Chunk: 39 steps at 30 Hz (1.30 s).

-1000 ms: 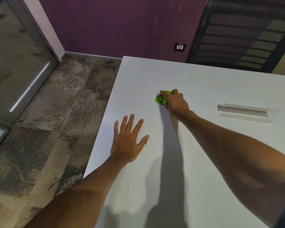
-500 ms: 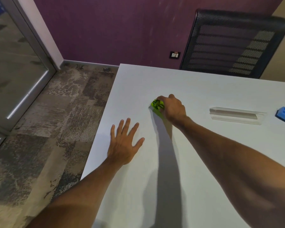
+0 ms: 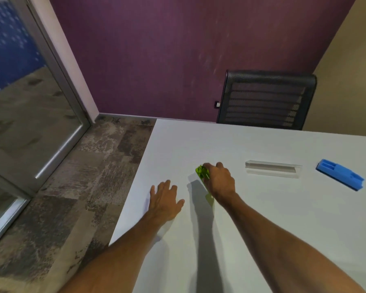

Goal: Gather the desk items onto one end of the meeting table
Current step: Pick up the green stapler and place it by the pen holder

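Left of the clear acrylic block [image 3: 273, 170], well apart from it on the white surface [image 3: 283, 218]: a green translucent item [image 3: 202, 172], held in the right grip [image 3: 221, 182]. Fingers curled over its top, most of it hidden under the palm, with a green sliver showing near the wrist. Resting on the surface or just lifted off it: cannot tell.

Farther left of the block, beyond the green item and near the surface's edge: the left grip [image 3: 164, 200], fully spread, fingers straight, palm down flat on the surface, holding nothing.

Right of the block and apart from it: a blue plastic item [image 3: 339, 176], lying slantwise.

Behind the block, past the surface's far edge: a black mesh chair [image 3: 266, 100] against a purple wall [image 3: 156, 60]. Behind the block and somewhat left, low on that wall: a small socket [image 3: 218, 104].

Well left of the block, off the surface: patterned carpet [image 3: 82, 187] and a glass door [image 3: 30, 123].
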Available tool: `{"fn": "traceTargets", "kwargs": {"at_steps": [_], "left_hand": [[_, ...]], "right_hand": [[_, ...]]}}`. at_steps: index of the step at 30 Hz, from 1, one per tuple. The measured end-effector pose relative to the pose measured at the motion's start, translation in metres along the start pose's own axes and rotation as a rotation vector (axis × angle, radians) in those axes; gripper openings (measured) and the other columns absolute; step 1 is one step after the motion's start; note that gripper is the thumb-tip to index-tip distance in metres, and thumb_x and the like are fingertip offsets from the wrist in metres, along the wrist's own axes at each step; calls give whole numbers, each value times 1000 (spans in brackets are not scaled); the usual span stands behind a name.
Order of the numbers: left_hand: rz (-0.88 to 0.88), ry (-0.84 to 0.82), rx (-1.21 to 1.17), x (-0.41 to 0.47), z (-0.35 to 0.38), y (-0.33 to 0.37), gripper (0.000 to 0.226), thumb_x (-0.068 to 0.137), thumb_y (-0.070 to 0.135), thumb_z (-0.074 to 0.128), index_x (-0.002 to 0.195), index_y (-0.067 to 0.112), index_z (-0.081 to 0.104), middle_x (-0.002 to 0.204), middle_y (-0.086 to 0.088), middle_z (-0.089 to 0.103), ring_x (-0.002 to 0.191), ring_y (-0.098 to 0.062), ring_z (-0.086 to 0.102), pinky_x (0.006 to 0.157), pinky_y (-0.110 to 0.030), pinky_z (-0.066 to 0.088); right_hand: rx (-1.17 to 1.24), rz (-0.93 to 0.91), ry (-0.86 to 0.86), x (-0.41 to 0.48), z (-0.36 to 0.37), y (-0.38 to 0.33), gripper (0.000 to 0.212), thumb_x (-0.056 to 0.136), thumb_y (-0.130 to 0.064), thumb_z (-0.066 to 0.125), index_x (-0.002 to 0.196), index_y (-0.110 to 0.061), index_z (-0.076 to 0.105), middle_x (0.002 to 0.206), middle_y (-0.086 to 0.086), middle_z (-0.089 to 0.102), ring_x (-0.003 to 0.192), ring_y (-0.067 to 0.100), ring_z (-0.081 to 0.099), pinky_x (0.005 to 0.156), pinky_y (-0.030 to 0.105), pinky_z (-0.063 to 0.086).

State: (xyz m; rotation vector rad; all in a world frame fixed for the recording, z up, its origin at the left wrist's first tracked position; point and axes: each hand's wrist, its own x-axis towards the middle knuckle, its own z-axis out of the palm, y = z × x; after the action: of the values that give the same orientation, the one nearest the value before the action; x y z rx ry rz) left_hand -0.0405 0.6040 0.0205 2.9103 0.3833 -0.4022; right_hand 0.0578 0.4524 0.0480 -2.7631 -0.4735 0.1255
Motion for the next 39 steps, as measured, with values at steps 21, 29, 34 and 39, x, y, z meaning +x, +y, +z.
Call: {"fn": "traceTargets", "kwargs": {"at_steps": [21, 29, 34, 39], "left_hand": [[233, 179, 105, -211, -96, 102, 62, 97, 53, 35, 149, 18, 27, 161, -7, 12, 148, -27, 11, 119, -51, 3], [391, 250, 95, -284, -99, 182, 63, 96, 53, 38, 148, 18, 30, 160, -8, 17, 147, -27, 14, 118, -52, 3], [461, 221, 119, -320, -83, 239, 63, 96, 55, 37, 148, 19, 29, 160, -7, 16, 147, -27, 13, 118, -54, 1], [503, 218, 119, -350, -60, 308, 62, 95, 54, 41, 145, 19, 33, 159, -9, 20, 146, -26, 17, 117, -53, 5]], "right_hand": [[-45, 125, 142, -236, -161, 0, 32, 91, -26, 61, 123, -21, 55, 117, 12, 55, 106, 31, 58, 83, 38, 50], [-55, 232, 210, -340, -214, 43, 42, 88, -32, 67, 126, -21, 54, 120, 11, 56, 104, 28, 59, 86, 36, 51], [-52, 309, 264, -398, -240, 90, 40, 90, -31, 63, 128, -22, 55, 116, 11, 57, 102, 27, 60, 80, 33, 49], [-49, 370, 294, -447, -261, 150, 36, 90, -28, 60, 126, -24, 56, 115, 10, 56, 103, 28, 59, 80, 34, 49]]}}
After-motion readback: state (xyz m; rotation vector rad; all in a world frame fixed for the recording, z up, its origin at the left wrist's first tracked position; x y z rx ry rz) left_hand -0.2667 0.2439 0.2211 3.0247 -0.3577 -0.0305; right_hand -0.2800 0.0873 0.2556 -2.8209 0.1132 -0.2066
